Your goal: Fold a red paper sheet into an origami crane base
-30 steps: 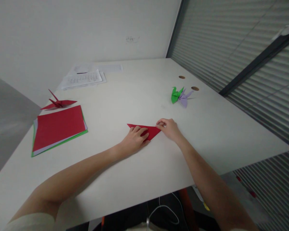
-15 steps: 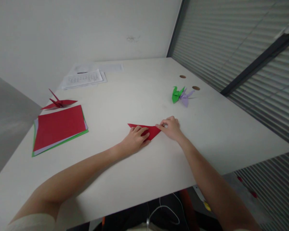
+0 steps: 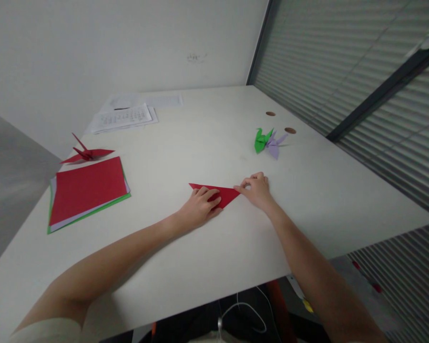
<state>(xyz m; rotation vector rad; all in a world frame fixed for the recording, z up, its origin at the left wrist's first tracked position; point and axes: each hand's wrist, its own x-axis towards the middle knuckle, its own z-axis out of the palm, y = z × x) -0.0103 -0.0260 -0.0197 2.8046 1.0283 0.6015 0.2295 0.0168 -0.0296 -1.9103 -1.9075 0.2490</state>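
Observation:
A red paper folded into a triangle [image 3: 226, 193] lies flat on the white table [image 3: 207, 143]. My left hand [image 3: 199, 208] rests on its left half, fingers stretched flat and pressing it down. At the triangle's right tip is my right hand [image 3: 256, 189], its fingers curled and the fingertips pinched at the paper's corner.
A stack of red, white and green paper sheets [image 3: 87, 190] lies at the left, with a red paper crane [image 3: 86, 152] behind it. A green crane [image 3: 261, 140] and a purple crane [image 3: 275, 144] stand at the right. Printed papers [image 3: 123, 116] lie at the back.
My right hand has slid a little to the right, off the triangle's tip to its very corner. The left hand and the paper have stayed in place.

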